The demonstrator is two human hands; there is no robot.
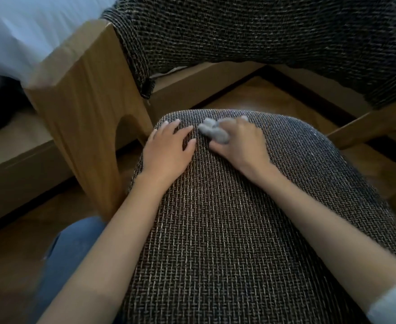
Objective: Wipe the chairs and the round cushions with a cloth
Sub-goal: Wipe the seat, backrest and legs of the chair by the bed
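the cushion (227, 230) was a coarse brown-and-cream weave with a rounded far edge, lying just before the wooden chair (87, 101); the small grey cloth (212, 132) sat bunched near that far edge, gripped by the right hand (243, 146); the left hand (169, 150) lay flat, fingers spread, beside it. much of the cloth was hidden under the fingers; the cushion's near end was cut off.

No readable text, labels, brands or numbers anywhere (woven fabric and wood carry none).
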